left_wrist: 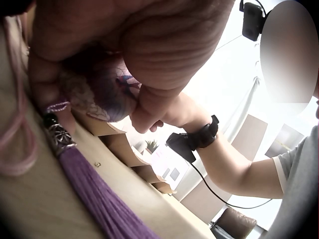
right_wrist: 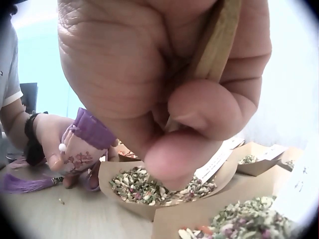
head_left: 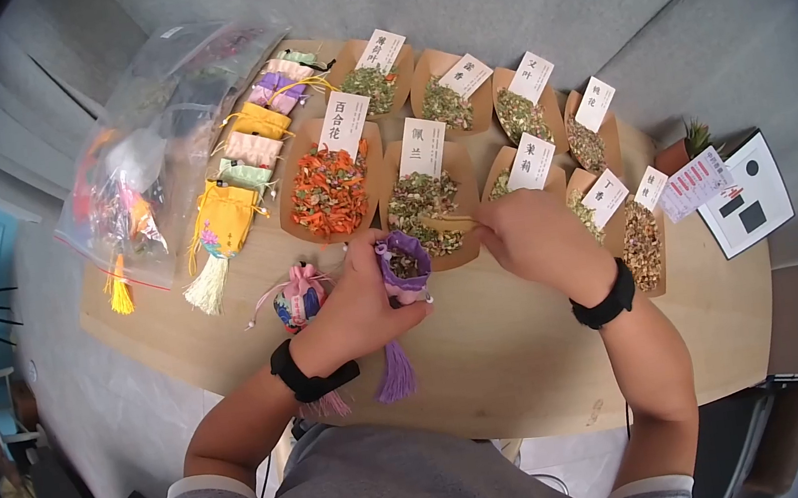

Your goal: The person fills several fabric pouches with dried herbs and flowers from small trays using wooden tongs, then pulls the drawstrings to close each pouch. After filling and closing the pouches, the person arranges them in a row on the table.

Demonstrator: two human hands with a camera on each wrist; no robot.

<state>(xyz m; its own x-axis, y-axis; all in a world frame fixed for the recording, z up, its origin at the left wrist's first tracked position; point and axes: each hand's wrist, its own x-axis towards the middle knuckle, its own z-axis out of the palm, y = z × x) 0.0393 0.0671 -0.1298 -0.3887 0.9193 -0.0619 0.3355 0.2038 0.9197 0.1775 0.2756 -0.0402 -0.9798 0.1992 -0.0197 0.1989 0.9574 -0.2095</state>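
Observation:
My left hand grips a small purple drawstring pouch by its sides. The pouch's mouth faces up with dried herbs inside, and its purple tassel hangs below. In my right hand is a wooden spoon, its handle pinched between thumb and curled fingers. The spoon reaches left over a brown paper tray of green, mixed dried herbs, with its tip close to the herbs. Beside my left hand, a pink patterned pouch lies on the table.
More paper trays with labels stand behind and to the right, including one of orange petals. Small pouches line the left, beside a clear plastic bag. A potted plant and a white-framed board sit far right.

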